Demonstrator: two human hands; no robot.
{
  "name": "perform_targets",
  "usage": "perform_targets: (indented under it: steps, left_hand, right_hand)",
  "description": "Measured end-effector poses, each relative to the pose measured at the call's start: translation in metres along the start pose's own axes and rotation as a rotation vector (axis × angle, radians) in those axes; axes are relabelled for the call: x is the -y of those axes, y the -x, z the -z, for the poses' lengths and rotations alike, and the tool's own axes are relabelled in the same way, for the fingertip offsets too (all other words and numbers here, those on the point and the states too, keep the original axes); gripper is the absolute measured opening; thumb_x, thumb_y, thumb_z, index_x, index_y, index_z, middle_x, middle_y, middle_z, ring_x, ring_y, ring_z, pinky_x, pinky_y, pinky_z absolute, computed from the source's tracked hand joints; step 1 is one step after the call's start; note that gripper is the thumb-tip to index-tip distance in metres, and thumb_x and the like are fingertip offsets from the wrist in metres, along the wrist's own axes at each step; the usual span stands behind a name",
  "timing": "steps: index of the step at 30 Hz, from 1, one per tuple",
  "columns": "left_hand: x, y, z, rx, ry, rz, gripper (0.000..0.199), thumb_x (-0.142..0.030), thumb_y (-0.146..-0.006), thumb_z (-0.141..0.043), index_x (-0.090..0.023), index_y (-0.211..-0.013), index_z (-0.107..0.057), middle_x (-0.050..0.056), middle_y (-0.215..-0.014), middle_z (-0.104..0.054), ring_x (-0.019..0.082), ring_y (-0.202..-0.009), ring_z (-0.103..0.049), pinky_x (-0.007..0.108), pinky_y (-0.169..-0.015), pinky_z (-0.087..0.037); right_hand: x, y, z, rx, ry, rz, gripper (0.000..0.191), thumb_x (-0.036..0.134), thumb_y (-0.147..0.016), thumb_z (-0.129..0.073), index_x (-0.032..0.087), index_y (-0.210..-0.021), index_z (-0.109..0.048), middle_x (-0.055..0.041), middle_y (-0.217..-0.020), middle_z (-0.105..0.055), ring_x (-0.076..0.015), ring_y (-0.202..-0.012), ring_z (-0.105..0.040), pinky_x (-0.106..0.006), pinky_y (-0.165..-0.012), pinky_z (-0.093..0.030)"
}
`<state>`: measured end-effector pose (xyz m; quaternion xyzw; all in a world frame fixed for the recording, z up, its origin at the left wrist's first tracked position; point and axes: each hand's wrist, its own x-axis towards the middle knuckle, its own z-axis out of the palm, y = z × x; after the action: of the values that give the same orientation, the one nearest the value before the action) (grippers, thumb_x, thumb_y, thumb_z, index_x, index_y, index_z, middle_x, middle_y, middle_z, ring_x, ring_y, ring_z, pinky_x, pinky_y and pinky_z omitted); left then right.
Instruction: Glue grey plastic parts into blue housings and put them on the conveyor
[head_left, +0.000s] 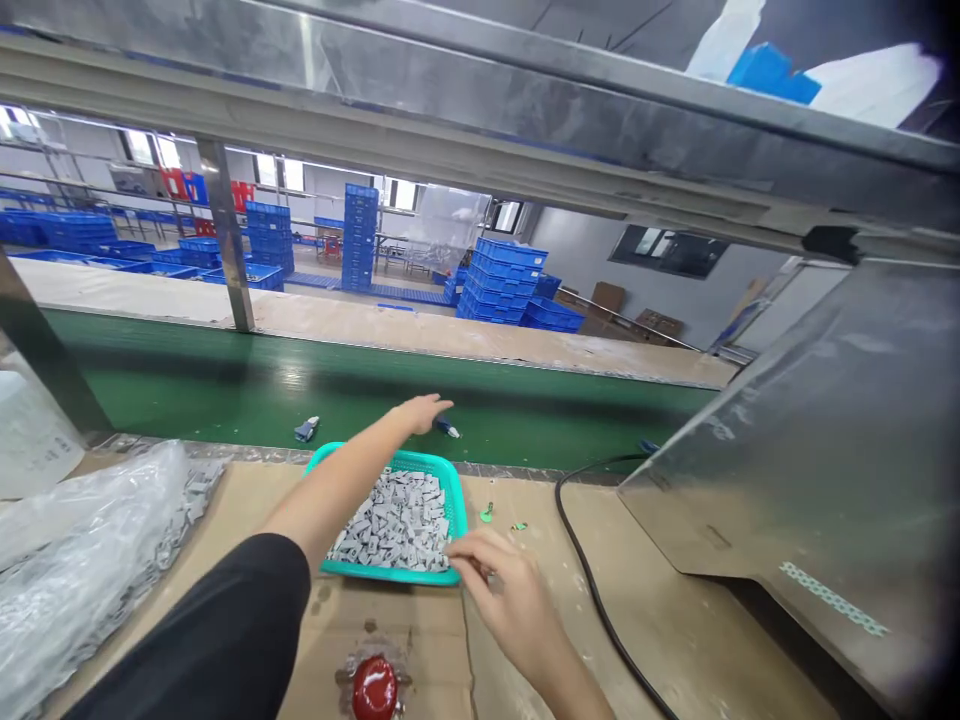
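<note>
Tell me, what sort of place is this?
Likely a factory assembly workshop: a green conveyor belt runs along the workbench, blue plastic crates stand stacked beyond it, and a teal basket holds many small grey parts.

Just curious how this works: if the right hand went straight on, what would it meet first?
Probably the rim of the teal plastic basket, or the grey pieces inside it if the right hand passes above; depth is unclear.

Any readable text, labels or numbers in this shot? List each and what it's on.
No legible words, brands or numbers in this view.
White plastic container: small print on its side, too blurred to read.
Grey parts in the teal plastic basket: too small to tell whether they carry markings.
</note>
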<state>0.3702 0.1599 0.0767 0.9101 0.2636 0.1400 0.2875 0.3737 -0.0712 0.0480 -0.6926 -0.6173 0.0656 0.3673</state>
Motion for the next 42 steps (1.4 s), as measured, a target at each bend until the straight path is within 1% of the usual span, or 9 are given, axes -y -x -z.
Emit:
perform_targets:
  steps: [3,6,13,16,21,25,28,36,42]
  left_hand:
    - [-0.016,0.007,-0.025,0.001,0.02,-0.057,0.029,-0.031,-0.082,-0.046,-0.012,-0.104,-0.053,0.006,-0.107,-0.053,0.017,-0.09,-0.055,0.034,-0.078,-0.046]
    - [-0.01,0.015,-0.034,-0.026,0.019,-0.059,0.031,-0.032,-0.082,-0.047,-0.011,-0.104,-0.053,0.005,-0.107,-0.053,0.019,-0.093,-0.054,0.035,-0.08,-0.045]
    - [0.007,0.019,-0.002,-0.08,0.061,-0.033,0.025,-0.027,-0.081,-0.049,-0.013,-0.102,-0.053,0.007,-0.104,-0.055,0.018,-0.09,-0.054,0.038,-0.077,-0.046]
    - [0.006,0.053,0.013,-0.097,0.14,-0.04,0.019,-0.025,-0.08,-0.049,-0.013,-0.094,-0.055,0.006,-0.095,-0.058,0.017,-0.085,-0.055,0.037,-0.077,-0.045]
    - [-0.005,0.153,0.028,-0.093,0.377,-0.004,0.018,-0.029,-0.079,-0.044,-0.017,-0.089,-0.054,0.003,-0.086,-0.057,0.014,-0.075,-0.056,0.027,-0.069,-0.046]
    - [-0.007,0.226,0.026,-0.086,0.763,0.15,0.016,-0.03,-0.075,-0.051,-0.017,-0.082,-0.057,0.003,-0.081,-0.057,0.016,-0.077,-0.055,0.028,-0.071,-0.045]
    - [0.006,0.264,0.014,-0.139,0.846,0.304,0.018,-0.031,-0.073,-0.055,-0.019,-0.085,-0.059,0.004,-0.079,-0.059,0.019,-0.077,-0.056,0.031,-0.075,-0.043]
    - [0.027,0.297,-0.003,-0.213,0.982,0.493,0.021,-0.031,-0.071,-0.06,-0.02,-0.088,-0.057,0.004,-0.095,-0.062,0.018,-0.092,-0.055,0.026,-0.082,-0.04]
    - [0.023,0.301,-0.004,-0.068,1.154,0.522,0.021,-0.034,-0.071,-0.059,-0.018,-0.084,-0.056,0.004,-0.079,-0.062,0.011,-0.065,-0.049,0.019,-0.055,-0.037]
  right_hand:
    - [-0.007,0.014,0.001,-0.058,-0.094,-0.081,0.019,0.01,-0.074,-0.048,0.018,-0.074,-0.065,-0.0042,-0.069,-0.061,-0.0151,-0.059,-0.056,-0.027,-0.054,-0.047]
    - [-0.011,0.02,-0.002,-0.103,-0.223,-0.203,0.015,0.014,-0.071,-0.052,0.017,-0.069,-0.066,-0.0055,-0.072,-0.062,-0.0165,-0.064,-0.059,-0.026,-0.057,-0.05]
    - [-0.017,0.024,-0.008,-0.135,-0.387,-0.378,0.012,0.025,-0.072,-0.056,0.014,-0.071,-0.061,-0.0036,-0.062,-0.06,-0.0159,-0.054,-0.061,-0.027,-0.053,-0.053]
    - [-0.021,0.025,-0.01,-0.129,-0.436,-0.408,0.015,0.028,-0.071,-0.057,0.014,-0.076,-0.06,-0.0036,-0.064,-0.061,-0.0163,-0.055,-0.063,-0.028,-0.055,-0.055]
    - [-0.023,0.023,-0.01,-0.109,-0.489,-0.45,0.022,0.033,-0.067,-0.062,0.014,-0.078,-0.06,-0.0046,-0.066,-0.061,-0.0178,-0.058,-0.064,-0.031,-0.06,-0.056]
    - [-0.02,0.021,-0.009,-0.086,-0.489,-0.465,0.024,0.035,-0.065,-0.064,0.015,-0.077,-0.059,-0.0031,-0.062,-0.06,-0.0183,-0.059,-0.064,-0.031,-0.061,-0.056]
    - [-0.02,0.019,-0.008,-0.068,-0.474,-0.465,0.024,0.034,-0.064,-0.065,0.014,-0.075,-0.058,-0.003,-0.062,-0.059,-0.0184,-0.059,-0.064,-0.031,-0.06,-0.056]
    - [-0.008,0.018,-0.008,-0.051,-0.382,-0.431,0.01,0.021,-0.065,-0.059,0.015,-0.072,-0.054,0.0008,-0.061,-0.051,-0.0109,-0.055,-0.052,-0.023,-0.052,-0.046]
    - [0.042,0.041,-0.028,0.156,-0.227,-0.207,0.012,0.01,-0.068,-0.05,0.018,-0.075,-0.056,-0.002,-0.076,-0.05,-0.0116,-0.062,-0.046,-0.023,-0.055,-0.042]
